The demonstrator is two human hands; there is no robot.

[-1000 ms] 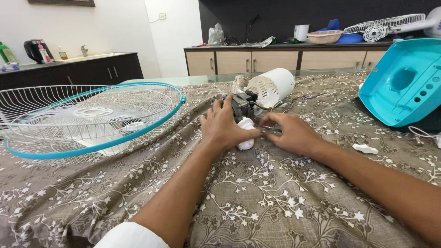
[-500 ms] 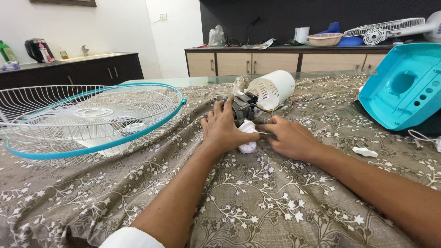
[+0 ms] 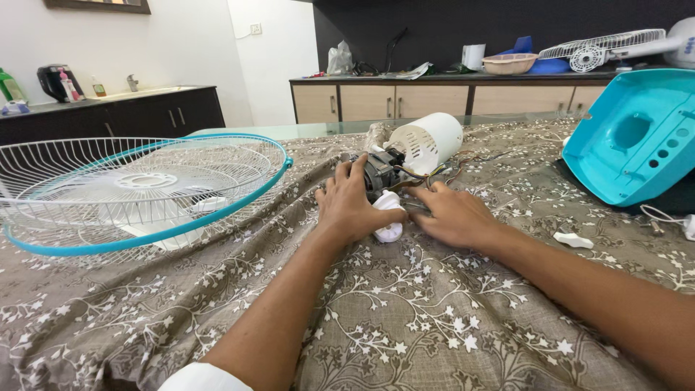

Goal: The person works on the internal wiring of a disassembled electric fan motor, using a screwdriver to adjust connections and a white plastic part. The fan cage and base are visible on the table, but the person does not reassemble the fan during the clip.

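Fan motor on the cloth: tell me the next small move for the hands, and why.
Probably steady the fan motor with the left hand and let the right hand ease the white plastic piece free. Both hands lie flat on these parts, and wires run close by, so slow and gentle seems wise.

Fan motor point(image 3: 381, 174) base under both hands; fan grille point(image 3: 137, 190) left edge cropped

Bright, even indoor light, soft shadows only (none hard-edged), sharp focus throughout, with wide-angle bending at the edges.
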